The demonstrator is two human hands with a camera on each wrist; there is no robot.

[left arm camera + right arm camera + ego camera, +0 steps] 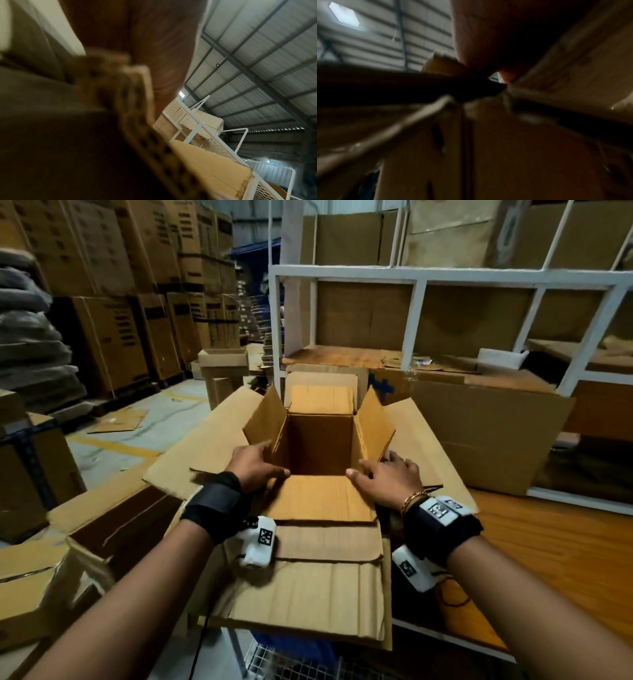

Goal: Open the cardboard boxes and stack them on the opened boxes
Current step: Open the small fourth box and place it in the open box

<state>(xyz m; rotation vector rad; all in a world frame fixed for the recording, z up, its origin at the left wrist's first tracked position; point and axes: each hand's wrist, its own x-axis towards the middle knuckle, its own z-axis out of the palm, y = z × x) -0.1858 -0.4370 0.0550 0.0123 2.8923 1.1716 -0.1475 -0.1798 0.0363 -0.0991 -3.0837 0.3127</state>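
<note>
An open brown cardboard box (320, 440) stands in the middle of the head view, all its flaps folded outward and its inside empty. It sits on a stack of opened boxes (308, 594) whose flaps spread wide. My left hand (257, 467) rests on the near left corner of the opening, thumb on the near flap (322, 501). At the near right corner my right hand (387, 477) lies with fingers spread on the right flap. In the left wrist view the palm (154, 40) is close over a corrugated edge (137, 108). The right wrist view is dark, with the palm (496, 33) against cardboard (573, 67).
A white metal rack (414, 302) lined with cardboard stands right behind the box. A large carton (489, 433) leans at the right above a wooden surface (548, 542). Tall carton stacks (113, 302) fill the left, with an open box (113, 529) beside my left arm.
</note>
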